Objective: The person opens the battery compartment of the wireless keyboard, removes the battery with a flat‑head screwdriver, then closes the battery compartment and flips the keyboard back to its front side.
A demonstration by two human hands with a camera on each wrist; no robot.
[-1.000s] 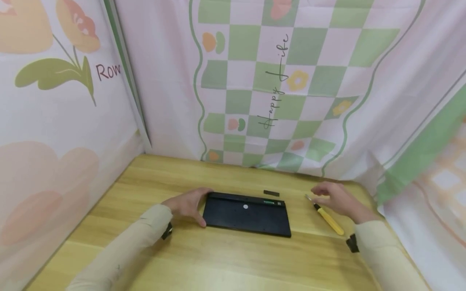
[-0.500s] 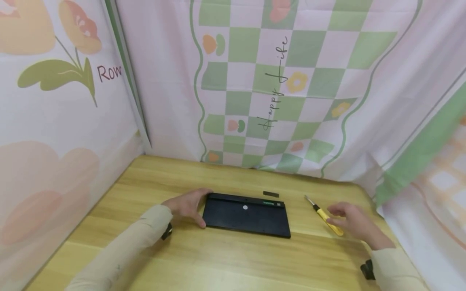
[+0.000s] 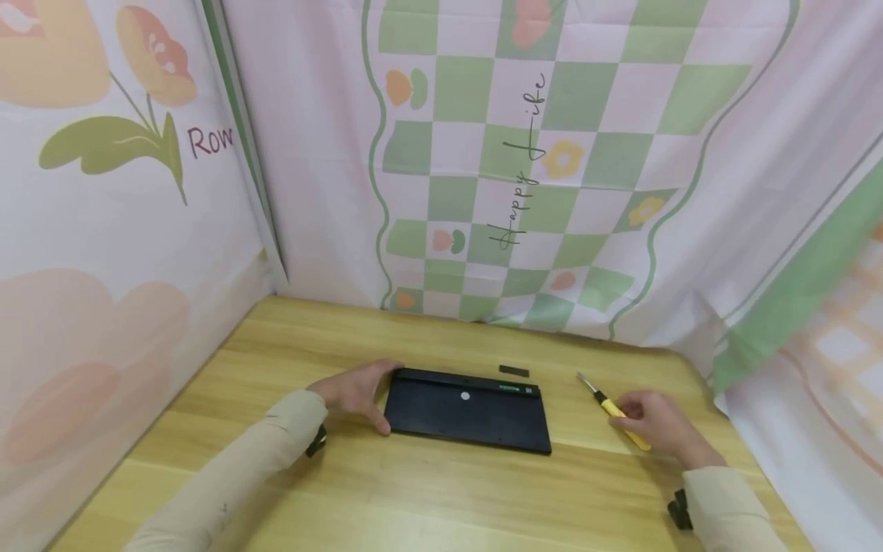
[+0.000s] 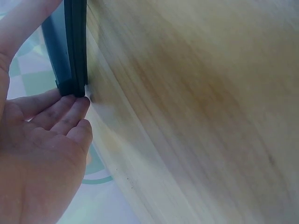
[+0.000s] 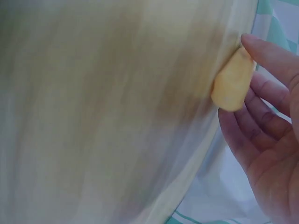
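Observation:
A thin black keyboard (image 3: 469, 418) lies underside up on the wooden table, with a raised ridge along its far side. In that ridge an uncovered slot shows something green (image 3: 512, 387). My left hand (image 3: 355, 395) grips the keyboard's left end, thumb at the near corner and fingers at the far one; the left wrist view shows fingertips against its edge (image 4: 74, 46). To the right, my right hand (image 3: 655, 425) holds a screwdriver by its yellow handle (image 5: 233, 81), between thumb and fingers. Its metal tip (image 3: 582, 377) points away, toward the far left.
Behind the keyboard lies a small dark strip (image 3: 513, 371), perhaps a cover. The wooden table (image 3: 414, 498) ends at a patterned curtain (image 3: 455, 192) at the back, with printed cloth on both sides.
My right hand first drew back toward me and to the right along the screwdriver, then closed in on its yellow handle. The left hand and keyboard have stayed put.

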